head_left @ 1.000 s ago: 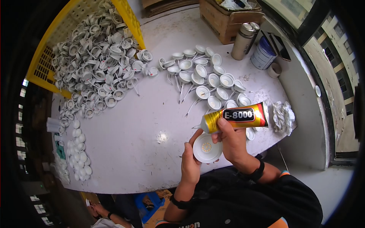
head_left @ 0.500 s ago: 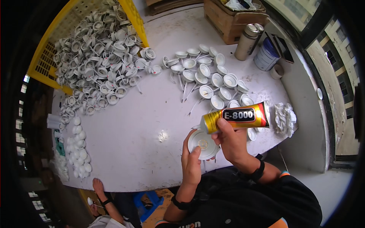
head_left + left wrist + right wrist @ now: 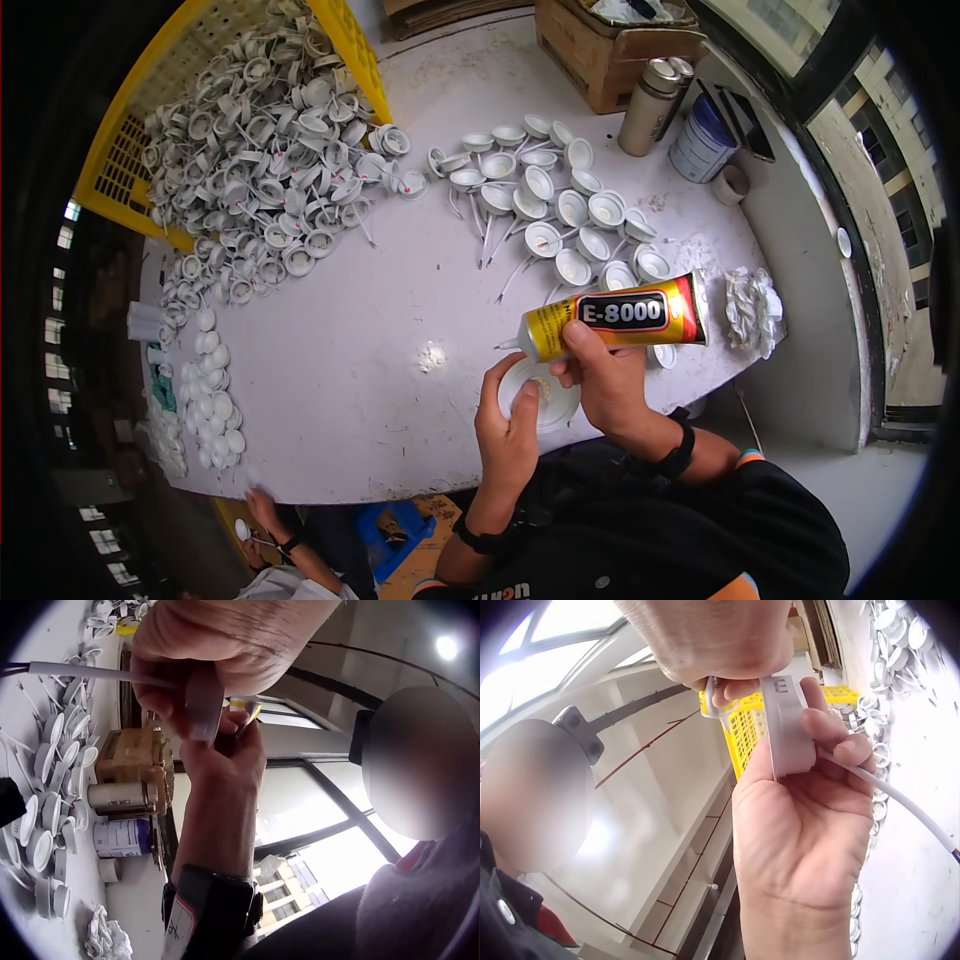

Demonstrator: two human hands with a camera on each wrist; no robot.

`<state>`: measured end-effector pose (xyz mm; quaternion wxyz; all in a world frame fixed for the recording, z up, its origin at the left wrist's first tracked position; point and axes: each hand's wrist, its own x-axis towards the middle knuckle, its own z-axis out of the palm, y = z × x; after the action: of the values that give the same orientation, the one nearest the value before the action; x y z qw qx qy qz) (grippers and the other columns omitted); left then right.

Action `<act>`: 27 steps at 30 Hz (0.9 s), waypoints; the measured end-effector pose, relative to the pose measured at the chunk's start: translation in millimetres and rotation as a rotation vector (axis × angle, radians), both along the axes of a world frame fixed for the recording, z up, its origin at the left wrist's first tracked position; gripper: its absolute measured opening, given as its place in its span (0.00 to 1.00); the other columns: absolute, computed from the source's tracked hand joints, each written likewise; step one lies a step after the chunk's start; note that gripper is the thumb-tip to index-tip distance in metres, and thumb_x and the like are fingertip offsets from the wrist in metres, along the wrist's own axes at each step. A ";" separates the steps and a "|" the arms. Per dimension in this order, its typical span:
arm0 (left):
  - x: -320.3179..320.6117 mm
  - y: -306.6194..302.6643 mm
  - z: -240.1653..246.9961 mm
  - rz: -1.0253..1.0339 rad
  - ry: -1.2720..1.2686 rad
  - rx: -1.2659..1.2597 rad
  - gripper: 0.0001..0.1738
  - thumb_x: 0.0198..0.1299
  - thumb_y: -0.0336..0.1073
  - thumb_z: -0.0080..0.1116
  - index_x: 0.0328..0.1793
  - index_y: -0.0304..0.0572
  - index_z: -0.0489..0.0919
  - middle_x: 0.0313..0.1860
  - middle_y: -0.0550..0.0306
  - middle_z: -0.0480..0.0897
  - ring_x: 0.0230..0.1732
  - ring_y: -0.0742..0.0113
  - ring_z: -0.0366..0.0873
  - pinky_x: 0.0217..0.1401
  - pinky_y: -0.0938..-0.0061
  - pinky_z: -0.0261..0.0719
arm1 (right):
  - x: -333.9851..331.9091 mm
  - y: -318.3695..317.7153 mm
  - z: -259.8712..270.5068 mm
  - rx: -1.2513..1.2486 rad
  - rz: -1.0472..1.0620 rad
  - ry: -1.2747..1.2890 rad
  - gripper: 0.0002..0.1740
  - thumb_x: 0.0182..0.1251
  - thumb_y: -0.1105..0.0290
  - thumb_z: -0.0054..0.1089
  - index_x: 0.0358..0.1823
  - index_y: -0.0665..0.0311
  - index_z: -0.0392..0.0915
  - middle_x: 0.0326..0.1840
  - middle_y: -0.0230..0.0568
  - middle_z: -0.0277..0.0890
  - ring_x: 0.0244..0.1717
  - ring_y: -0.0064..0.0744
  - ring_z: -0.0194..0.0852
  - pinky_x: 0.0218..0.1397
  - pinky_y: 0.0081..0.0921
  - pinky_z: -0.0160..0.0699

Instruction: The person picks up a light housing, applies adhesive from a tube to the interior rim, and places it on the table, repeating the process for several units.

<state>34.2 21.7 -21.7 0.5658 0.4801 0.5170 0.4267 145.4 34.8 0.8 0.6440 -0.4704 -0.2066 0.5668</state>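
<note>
My left hand (image 3: 507,440) grips a round white lamp housing (image 3: 557,412) with a ring of small yellow dots inside, the thumb over its face. In the right wrist view the left hand (image 3: 802,832) curls its fingers round the housing (image 3: 786,727), and a white cable (image 3: 907,799) runs out from its back. My right hand (image 3: 612,385) holds a yellow, black and red E-8000 glue tube (image 3: 620,315) between thumb and fingers, its nozzle pointing left above the housing's upper rim. Whether the nozzle touches it, I cannot tell.
A yellow crate (image 3: 105,180) and a heap of housings (image 3: 270,170) lie at the left, white domes (image 3: 212,400) below. More housings (image 3: 572,208), a flask (image 3: 648,108), a tub (image 3: 700,140) and crumpled paper (image 3: 752,312) stand right. Another person's hand (image 3: 264,510) is at the front edge.
The left thumb has moved onto the housing's face, and the housing has turned in the hand. The glue tube has shifted slightly left and down. The other person's hand has come to the table edge.
</note>
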 end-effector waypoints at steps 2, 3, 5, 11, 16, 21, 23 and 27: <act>0.3 -0.5 2.2 0.002 0.019 0.004 0.16 0.55 0.31 0.42 0.50 0.33 0.66 0.42 0.47 0.73 0.44 0.64 0.71 0.48 0.73 0.66 | -0.1 -0.1 -1.1 0.016 0.000 0.016 0.13 0.55 0.65 0.55 0.36 0.67 0.71 0.26 0.35 0.73 0.20 0.17 0.70 0.19 0.12 0.65; 0.6 -0.6 2.9 0.003 0.038 0.009 0.16 0.55 0.31 0.42 0.50 0.33 0.66 0.42 0.46 0.74 0.44 0.63 0.71 0.48 0.73 0.66 | -0.2 -0.1 -1.0 0.015 0.000 0.016 0.13 0.55 0.65 0.55 0.36 0.67 0.71 0.26 0.35 0.73 0.20 0.17 0.70 0.19 0.12 0.65; 0.7 -2.2 1.9 0.007 0.046 0.029 0.17 0.55 0.31 0.41 0.50 0.33 0.66 0.42 0.46 0.74 0.44 0.63 0.71 0.48 0.73 0.67 | -0.6 -0.2 -0.7 0.020 -0.002 0.026 0.12 0.55 0.65 0.55 0.35 0.67 0.71 0.26 0.35 0.72 0.20 0.18 0.70 0.18 0.12 0.65; 0.8 -4.2 1.3 -0.003 0.050 0.057 0.17 0.55 0.32 0.40 0.51 0.33 0.65 0.43 0.45 0.74 0.45 0.61 0.72 0.49 0.72 0.66 | -1.7 -2.0 -4.4 0.016 -0.029 0.021 0.12 0.55 0.65 0.55 0.35 0.67 0.71 0.25 0.35 0.71 0.20 0.18 0.69 0.18 0.12 0.64; 2.3 -3.4 4.9 -0.033 0.037 0.030 0.18 0.56 0.32 0.40 0.52 0.32 0.65 0.44 0.45 0.73 0.46 0.62 0.70 0.50 0.73 0.65 | -1.1 -0.9 -5.4 0.007 -0.050 -0.019 0.12 0.55 0.63 0.54 0.33 0.64 0.69 0.25 0.36 0.71 0.17 0.19 0.67 0.16 0.13 0.63; -0.1 -4.1 1.5 -0.078 -0.004 0.009 0.20 0.58 0.35 0.39 0.55 0.31 0.62 0.51 0.46 0.68 0.51 0.64 0.67 0.53 0.74 0.62 | -0.9 -0.7 -3.9 0.001 -0.051 0.004 0.12 0.55 0.63 0.54 0.33 0.64 0.69 0.25 0.36 0.71 0.17 0.20 0.67 0.16 0.14 0.64; -2.9 -6.4 -3.8 -0.084 -0.091 0.008 0.23 0.60 0.39 0.36 0.57 0.31 0.60 0.53 0.46 0.67 0.53 0.64 0.66 0.54 0.74 0.62 | -0.2 -0.4 -5.0 0.015 -0.039 -0.002 0.12 0.55 0.64 0.54 0.34 0.64 0.69 0.25 0.36 0.71 0.17 0.20 0.67 0.16 0.14 0.64; -9.3 -3.1 0.2 -0.114 -0.469 -0.147 0.31 0.62 0.51 0.26 0.63 0.32 0.54 0.58 0.47 0.63 0.58 0.64 0.62 0.58 0.74 0.60 | 3.8 1.8 -1.8 0.019 -0.033 0.027 0.11 0.55 0.65 0.55 0.35 0.65 0.70 0.25 0.33 0.71 0.19 0.18 0.69 0.17 0.11 0.63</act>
<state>24.9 18.6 -21.5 0.7269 0.3540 0.3733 0.4550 149.2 36.6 -1.0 0.6602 -0.4600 -0.1956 0.5605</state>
